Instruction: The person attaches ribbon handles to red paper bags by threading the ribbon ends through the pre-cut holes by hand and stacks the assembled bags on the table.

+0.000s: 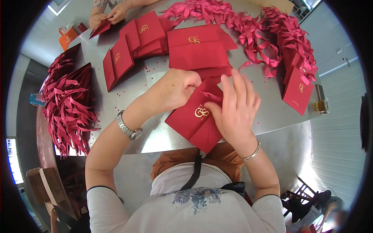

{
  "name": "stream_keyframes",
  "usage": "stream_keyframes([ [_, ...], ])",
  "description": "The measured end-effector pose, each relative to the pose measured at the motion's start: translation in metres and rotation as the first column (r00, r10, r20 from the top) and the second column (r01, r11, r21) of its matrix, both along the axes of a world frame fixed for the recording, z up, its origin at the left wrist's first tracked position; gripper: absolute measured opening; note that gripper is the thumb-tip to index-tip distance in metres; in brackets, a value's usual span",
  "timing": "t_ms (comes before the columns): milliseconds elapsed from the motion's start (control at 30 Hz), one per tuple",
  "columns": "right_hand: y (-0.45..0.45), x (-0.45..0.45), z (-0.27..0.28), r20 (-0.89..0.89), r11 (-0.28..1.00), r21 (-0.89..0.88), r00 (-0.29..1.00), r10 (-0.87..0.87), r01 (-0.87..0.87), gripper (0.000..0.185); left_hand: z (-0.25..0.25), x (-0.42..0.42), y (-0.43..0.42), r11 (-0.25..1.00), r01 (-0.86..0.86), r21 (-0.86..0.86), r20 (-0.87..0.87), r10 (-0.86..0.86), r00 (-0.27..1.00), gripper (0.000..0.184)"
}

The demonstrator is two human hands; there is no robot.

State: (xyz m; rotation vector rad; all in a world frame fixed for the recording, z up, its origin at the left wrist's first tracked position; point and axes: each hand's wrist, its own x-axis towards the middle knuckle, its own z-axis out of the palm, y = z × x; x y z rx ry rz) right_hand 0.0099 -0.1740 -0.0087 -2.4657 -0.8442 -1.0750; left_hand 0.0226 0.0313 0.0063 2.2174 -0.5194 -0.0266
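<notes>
A red paper gift bag (189, 123) with a gold emblem lies flat and slanted at the table's near edge, one corner over the edge. A short ribbon (211, 96) lies across its upper part. My left hand (176, 88) is closed at the bag's upper left edge; whatever its curled fingers hold is hidden. Over the bag's right side, my right hand (237, 110) has its fingers stretched out and its thumb apart, close to the ribbon. Just beyond my hands lies a stack of similar red bags (198, 52).
More red bags (118, 62) lie at the left, near another person's hands (110, 17), which hold a red piece. Beribboned bags are piled at far left (72, 105) and right (289, 42). Loose ribbons (252, 35) lie behind. A small jar (321, 106) stands at the right edge.
</notes>
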Motion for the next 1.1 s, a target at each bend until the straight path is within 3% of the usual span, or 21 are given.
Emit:
stream_keyframes([
  [67, -0.008, -0.019, -0.017, -0.044, 0.991, 0.087, 0.994, 0.101, -0.097, 0.068, -0.002, 0.001, 0.001, 1.0, -0.031, 0.005, 0.053, 0.03, 0.998, 0.01],
  [100, -0.014, -0.026, -0.024, -0.114, 0.979, 0.049, 0.973, 0.202, -0.198, 0.064, -0.001, 0.0, 0.001, 0.999, -0.037, 0.03, 0.058, 0.036, 0.998, 0.009],
  [133, -0.016, -0.026, -0.032, -0.186, 0.934, 0.032, 0.916, 0.355, -0.355, 0.052, -0.001, -0.001, 0.001, 0.998, -0.043, 0.055, 0.06, 0.039, 0.997, 0.008],
  [200, -0.018, -0.023, -0.037, -0.355, 0.893, 0.03, 0.831, 0.429, -0.448, 0.038, -0.015, -0.001, 0.004, 0.99, -0.066, 0.123, 0.142, 0.048, 0.989, 0.006],
  [267, -0.014, -0.023, -0.037, -0.396, 0.912, 0.066, 0.828, 0.396, -0.405, 0.032, -0.029, -0.001, 0.013, 0.978, -0.092, 0.189, 0.225, 0.048, 0.973, 0.004],
  [333, -0.013, -0.024, -0.035, -0.467, 0.919, 0.079, 0.8, 0.376, -0.386, 0.033, -0.039, -0.001, 0.038, 0.867, -0.401, 0.297, 0.387, 0.275, 0.88, 0.004],
  [367, -0.014, -0.024, -0.034, -0.466, 0.921, 0.079, 0.802, 0.373, -0.382, 0.033, -0.044, 0.001, 0.058, 0.846, -0.472, 0.248, 0.237, 0.42, 0.876, 0.007],
  [467, -0.013, -0.025, -0.035, -0.462, 0.919, 0.072, 0.804, 0.374, -0.386, 0.032, -0.043, -0.018, 0.07, 0.824, -0.507, 0.252, 0.216, 0.463, 0.86, 0.013],
  [567, -0.012, -0.025, -0.034, -0.455, 0.92, 0.05, 0.811, 0.369, -0.39, 0.032, -0.042, -0.033, 0.059, 0.782, -0.564, 0.266, 0.311, 0.484, 0.818, 0.016],
  [633, -0.012, -0.025, -0.033, -0.445, 0.921, 0.045, 0.818, 0.365, -0.386, 0.031, -0.027, -0.052, 0.04, 0.755, -0.641, 0.139, 0.361, 0.564, 0.743, 0.015],
  [700, -0.012, -0.025, -0.035, -0.421, 0.923, 0.032, 0.832, 0.361, -0.384, 0.03, -0.024, -0.078, 0.021, 0.81, -0.555, 0.189, 0.141, 0.536, 0.832, 0.018],
  [767, -0.011, -0.025, -0.036, -0.395, 0.928, 0.016, 0.85, 0.349, -0.373, 0.03, -0.021, -0.097, 0.003, 0.85, -0.451, 0.272, 0.122, 0.435, 0.892, 0.023],
  [833, -0.013, -0.023, -0.034, -0.391, 0.918, 0.019, 0.842, 0.371, -0.396, 0.029, -0.026, -0.102, -0.007, 0.854, -0.456, 0.251, 0.107, 0.443, 0.89, 0.026],
  [933, -0.029, 0.004, -0.018, -0.45, 0.893, 0.157, 0.775, 0.444, -0.421, 0.016, -0.03, -0.1, -0.013, 0.811, -0.527, 0.254, 0.071, 0.528, 0.847, 0.024],
  [967, -0.033, 0.022, -0.019, -0.407, 0.922, 0.267, 0.834, 0.373, -0.281, 0.018, -0.03, -0.1, -0.013, 0.809, -0.545, 0.218, 0.034, 0.552, 0.833, 0.023],
  [1033, -0.045, 0.072, -0.013, -0.424, 0.98, 0.181, 0.892, 0.159, -0.088, 0.021, -0.031, -0.101, -0.014, 0.805, -0.564, 0.186, -0.001, 0.574, 0.819, 0.022],
  [1100, -0.057, 0.123, -0.034, -0.25, 0.99, 0.011, 0.958, 0.138, -0.139, 0.022, -0.035, -0.101, -0.014, 0.799, -0.601, 0.028, -0.017, 0.602, 0.798, 0.02],
])
